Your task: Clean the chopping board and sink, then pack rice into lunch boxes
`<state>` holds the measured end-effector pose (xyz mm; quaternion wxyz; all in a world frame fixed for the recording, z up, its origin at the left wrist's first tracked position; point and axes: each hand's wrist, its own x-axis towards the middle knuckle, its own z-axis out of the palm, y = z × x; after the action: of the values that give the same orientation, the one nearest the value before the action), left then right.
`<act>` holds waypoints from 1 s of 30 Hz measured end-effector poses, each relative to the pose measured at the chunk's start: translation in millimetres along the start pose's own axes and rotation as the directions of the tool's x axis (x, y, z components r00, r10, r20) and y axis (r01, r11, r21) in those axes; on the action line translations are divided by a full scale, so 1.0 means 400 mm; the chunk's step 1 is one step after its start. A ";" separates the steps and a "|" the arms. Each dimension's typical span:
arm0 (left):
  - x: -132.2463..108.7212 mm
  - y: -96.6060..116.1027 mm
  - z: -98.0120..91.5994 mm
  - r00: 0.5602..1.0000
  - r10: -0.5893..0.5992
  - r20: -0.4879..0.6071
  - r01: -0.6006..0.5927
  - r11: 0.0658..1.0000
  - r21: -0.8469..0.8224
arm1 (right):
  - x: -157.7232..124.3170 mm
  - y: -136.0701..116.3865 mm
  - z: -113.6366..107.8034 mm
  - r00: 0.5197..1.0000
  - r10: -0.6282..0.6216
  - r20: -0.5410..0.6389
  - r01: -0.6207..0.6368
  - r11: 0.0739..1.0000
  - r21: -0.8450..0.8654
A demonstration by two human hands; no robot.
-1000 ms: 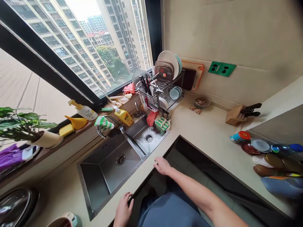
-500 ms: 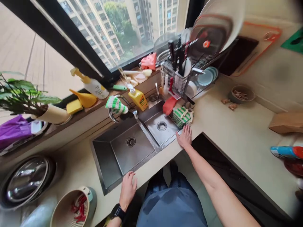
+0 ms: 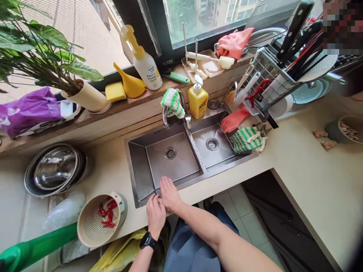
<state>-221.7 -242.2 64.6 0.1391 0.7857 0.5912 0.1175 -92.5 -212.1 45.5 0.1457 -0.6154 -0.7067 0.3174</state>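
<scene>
Right, here we are at the sink: the left hand (image 3: 155, 216) and the right hand (image 3: 170, 194) sit close together at the front rim of the stainless double sink (image 3: 187, 180), with the larger basin just ahead of them. Neither seems to hold anything. The right hand's fingers (image 3: 167, 186) lie loosely together, reaching over the rim toward the basin; the left hand's fingers (image 3: 151, 202) are slightly parted, their tips up against the other hand and the rim. One risk to watch: if that steel edge is wet, a hand could slide off it. Down on the left, the colander of red chilies (image 3: 99, 221) stands near the edge of the bench (image 3: 312, 189), just beside the left forearm (image 3: 140, 260), so a careless swing could knock it and spill the chilies. The black watch (image 3: 148, 241) could also scrape the rim if that wrist dips. Further up, the yellow AXE bottle (image 3: 198, 101) stands behind the basins.
</scene>
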 end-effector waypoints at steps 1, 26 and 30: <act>0.002 -0.012 -0.006 0.999 -0.031 -0.027 0.031 1.000 0.001 | 0.045 -0.021 -0.001 0.994 -0.032 0.104 0.031 0.999 0.006; 0.499 0.268 0.067 0.770 -0.348 0.535 0.584 0.047 -0.810 | 0.191 0.386 -0.547 0.643 0.754 -0.133 -0.142 0.288 0.947; 0.717 0.276 0.071 0.728 -0.279 0.626 0.606 -0.166 -0.778 | 0.337 0.434 -0.754 0.666 0.742 0.075 -0.009 -0.093 0.996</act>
<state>-34.3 2.5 83.2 0.7340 0.2119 0.5526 0.3332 195.6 5.9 139.7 0.5998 -0.5829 0.0057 0.5481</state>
